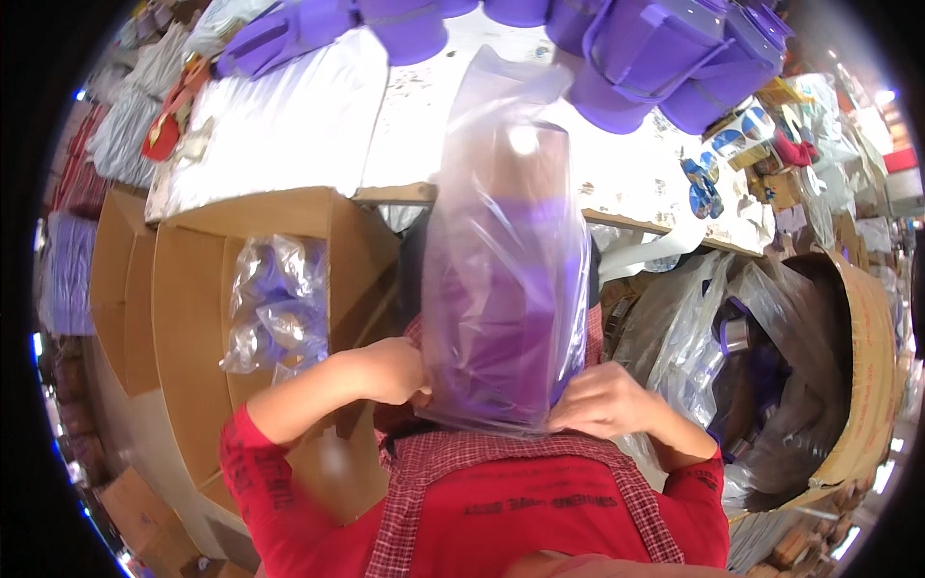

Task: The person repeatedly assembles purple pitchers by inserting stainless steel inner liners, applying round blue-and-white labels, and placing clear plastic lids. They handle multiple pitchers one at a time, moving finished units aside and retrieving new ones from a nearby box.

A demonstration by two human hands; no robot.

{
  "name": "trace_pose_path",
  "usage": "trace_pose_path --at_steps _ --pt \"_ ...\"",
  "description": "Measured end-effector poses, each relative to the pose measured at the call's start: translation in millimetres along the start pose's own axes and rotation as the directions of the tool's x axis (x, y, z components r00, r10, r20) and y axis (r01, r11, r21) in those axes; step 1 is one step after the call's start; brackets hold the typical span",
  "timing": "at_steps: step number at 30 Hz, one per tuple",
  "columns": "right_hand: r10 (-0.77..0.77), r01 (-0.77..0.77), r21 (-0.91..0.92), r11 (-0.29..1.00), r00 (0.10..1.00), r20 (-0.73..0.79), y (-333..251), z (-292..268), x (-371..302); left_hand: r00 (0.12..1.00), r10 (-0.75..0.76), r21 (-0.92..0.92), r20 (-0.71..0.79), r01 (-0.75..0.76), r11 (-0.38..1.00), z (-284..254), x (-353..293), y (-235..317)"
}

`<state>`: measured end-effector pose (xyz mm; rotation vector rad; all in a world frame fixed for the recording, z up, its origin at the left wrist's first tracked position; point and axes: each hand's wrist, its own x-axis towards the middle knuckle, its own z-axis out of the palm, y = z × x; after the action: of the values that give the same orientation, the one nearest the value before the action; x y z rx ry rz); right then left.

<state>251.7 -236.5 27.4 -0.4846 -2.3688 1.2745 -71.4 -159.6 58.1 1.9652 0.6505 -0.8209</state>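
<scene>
A clear plastic bag [496, 82] stands upright against my front, over the table's near edge. Inside it shows a tall purple plastic container [511, 279] with a clear or smoky upper part, blurred by the film. My left hand [393, 371] pinches the bag's lower left corner, its fingers curled and partly hidden. At the lower right corner, my right hand [602, 400] is closed on the film too. The bag's far end rises loose and crumpled above the container.
Several purple buckets [409, 34] line the far side of the white table [414, 135]. An open carton [193, 308] at left holds bagged purple items [279, 299]. At right, another carton [867, 376] contains plastic film and dark purple-trimmed items. Blue-and-white sticker rolls [742, 135] lie at the table's right end.
</scene>
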Motion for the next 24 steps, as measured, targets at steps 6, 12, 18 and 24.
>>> trace_pose_path --at_steps 6,12,18,24 --pt "0.373 -0.356 -0.126 0.926 0.813 0.447 23 58 -22 0.15 0.537 0.524 -0.83 -0.121 0.843 -78 35 6" --pt "0.432 -0.311 -0.397 0.863 0.862 0.264 1 -28 28 0.258 0.903 0.924 -0.344 -0.08 0.375 -78 -30 -16" --pt "0.225 -0.41 -0.124 0.904 0.702 -0.676 39 -75 99 -0.169 0.124 -0.014 -0.978 0.642 0.767 185 -201 -82" --pt "0.334 -0.386 -0.061 0.92 0.858 -0.39 98 -38 150 -0.506 -0.665 -0.789 -0.549 0.577 0.213 386 -187 -110"
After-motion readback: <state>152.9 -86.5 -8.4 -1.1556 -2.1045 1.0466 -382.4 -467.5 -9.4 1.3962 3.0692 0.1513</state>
